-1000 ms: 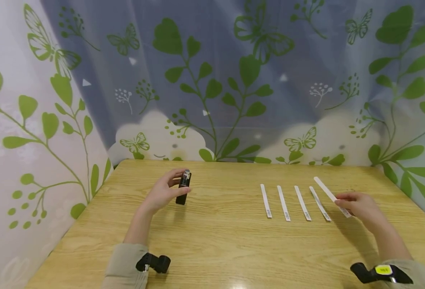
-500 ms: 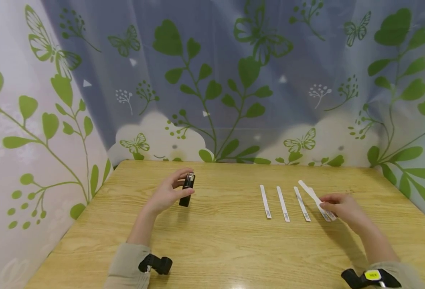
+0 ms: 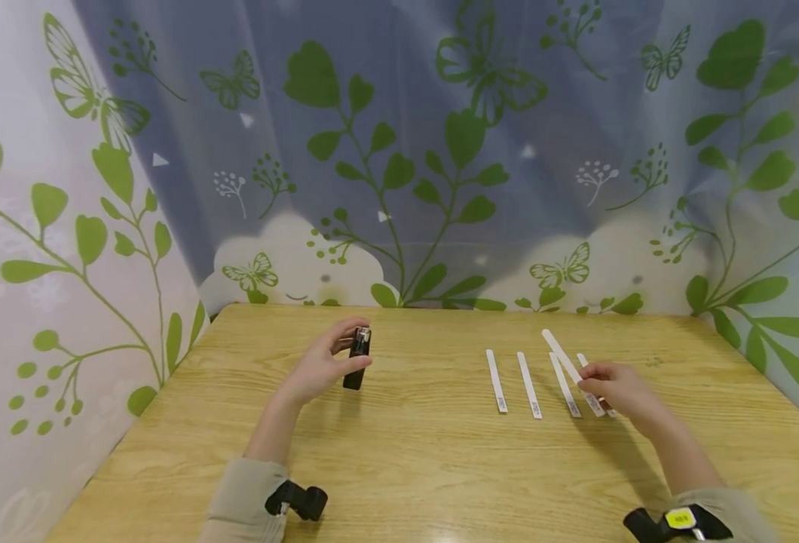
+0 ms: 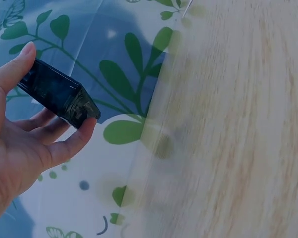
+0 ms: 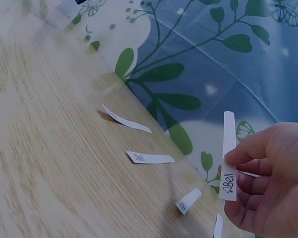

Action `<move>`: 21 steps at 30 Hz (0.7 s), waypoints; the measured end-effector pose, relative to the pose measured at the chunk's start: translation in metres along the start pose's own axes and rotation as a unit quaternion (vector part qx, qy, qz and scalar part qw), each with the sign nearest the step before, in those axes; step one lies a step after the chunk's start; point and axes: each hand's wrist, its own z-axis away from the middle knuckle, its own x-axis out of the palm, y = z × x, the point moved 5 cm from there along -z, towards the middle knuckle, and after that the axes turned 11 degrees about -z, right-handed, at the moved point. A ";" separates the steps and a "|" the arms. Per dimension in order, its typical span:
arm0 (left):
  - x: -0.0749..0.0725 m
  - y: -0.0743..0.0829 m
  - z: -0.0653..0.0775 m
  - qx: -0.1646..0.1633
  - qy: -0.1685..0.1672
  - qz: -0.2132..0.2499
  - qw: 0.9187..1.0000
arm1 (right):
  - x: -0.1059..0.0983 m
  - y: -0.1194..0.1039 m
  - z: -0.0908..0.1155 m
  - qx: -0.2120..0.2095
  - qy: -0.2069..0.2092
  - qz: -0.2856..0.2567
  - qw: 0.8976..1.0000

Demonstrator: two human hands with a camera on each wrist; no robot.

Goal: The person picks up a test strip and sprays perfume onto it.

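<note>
My left hand (image 3: 321, 367) holds a small black bottle with a clear, silvery top (image 3: 356, 362) upright over the left half of the table. In the left wrist view, thumb and fingers grip the dark bottle (image 4: 54, 94) at its two ends. My right hand (image 3: 622, 391) pinches a white paper test strip (image 3: 562, 354) between thumb and fingers. "Bell" is printed near the lower end of this held strip (image 5: 228, 173). It slants over the row, overlapping the top of one strip (image 3: 565, 388). Another strip (image 3: 582, 360) is partly hidden behind the held strip and fingers.
Two more white strips, a left one (image 3: 497, 381) and its neighbour (image 3: 529, 385), lie side by side on the wooden table (image 3: 406, 452). A patterned curtain (image 3: 399, 188) stands right behind the table's far edge. Camera mounts are strapped on both wrists.
My right hand has moved left with the pinched strip, passing over the rightmost lying strip towards its neighbour. My left hand has drifted slightly right with the bottle.
</note>
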 end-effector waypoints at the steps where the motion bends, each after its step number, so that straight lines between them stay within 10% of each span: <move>1: 0.000 0.000 0.000 0.002 -0.001 -0.002 1.000 | 0.002 -0.001 0.000 -0.001 -0.004 -0.003 1.000; 21: 0.014 0.018 -0.007 0.028 -0.015 -0.012 0.999 | 0.038 -0.027 0.000 -0.013 -0.050 -0.088 0.995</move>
